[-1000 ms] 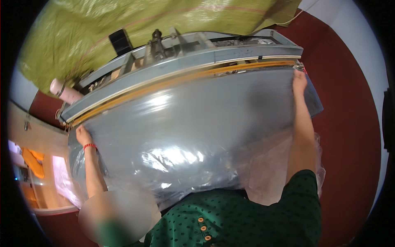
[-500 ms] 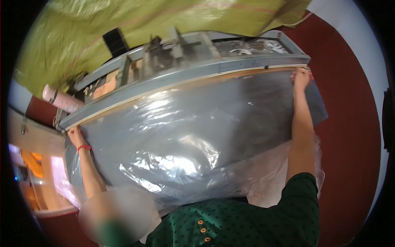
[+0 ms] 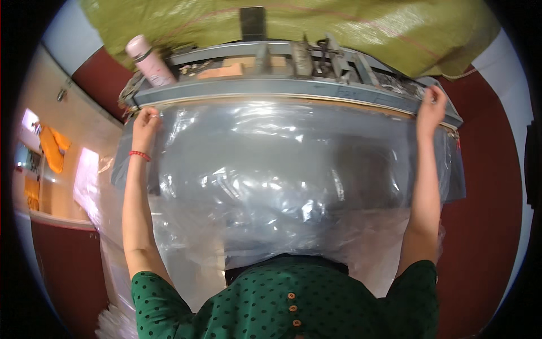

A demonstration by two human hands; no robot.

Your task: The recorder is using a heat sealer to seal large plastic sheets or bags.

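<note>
A wide sheet of clear plastic film (image 3: pixel 254 186) lies over the grey work surface in front of me, crumpled and shiny towards my body. My left hand (image 3: pixel 146 124), with a red bead bracelet at the wrist, is closed in a pinch on the film near the left end of a long grey metal beam (image 3: pixel 254 88). My right hand (image 3: pixel 431 110) is raised over the right end of that beam, fingertips pressed together. Whatever sits between those fingertips is too small to make out. The film's near part hangs against my green dotted top.
Behind the beam, a metal frame holds orange-tan pieces (image 3: pixel 223 70) and dark metal parts (image 3: pixel 323 56). A pink bottle (image 3: pixel 149 62) leans at its left end. Yellow-green sheeting (image 3: pixel 339 25) covers the back. A door (image 3: pixel 73 124) stands at left; loose film bunches (image 3: pixel 118 322) below it.
My view has turned, levelling the beam. Both hands have shifted relative to the beam; the right hand has risen from its front edge to above it. The film's surface creases differently.
</note>
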